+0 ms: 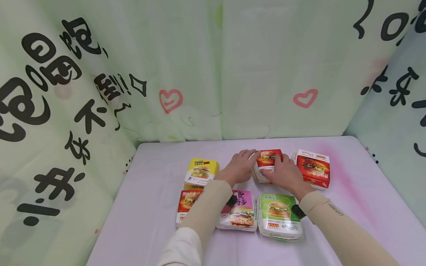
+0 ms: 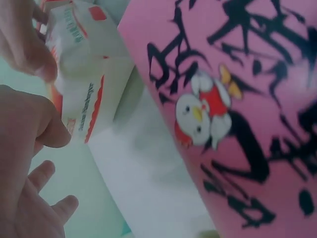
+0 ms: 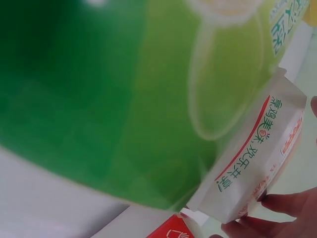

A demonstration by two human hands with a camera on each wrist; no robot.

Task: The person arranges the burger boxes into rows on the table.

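Observation:
A red-and-white hamburger box (image 1: 268,157) sits toward the back of the table, between my two hands. My left hand (image 1: 241,167) touches its left side; in the left wrist view the fingers (image 2: 64,208) are spread and mostly straight. From the right, my right hand (image 1: 287,175) holds the same box, with the thumb across its front and the fingers along its side. The box's printed white side (image 3: 252,153) shows in the right wrist view. Close in front of the wrists lie a pink burger box (image 1: 242,214) and a green burger box (image 1: 279,214).
A larger red burger box (image 1: 313,169) stands right of the right hand. On the left, a yellow burger box (image 1: 201,170) lies behind another red burger box (image 1: 187,203), partly covered by my left sleeve. Printed curtains (image 1: 266,74) surround the lilac-white table (image 1: 156,207).

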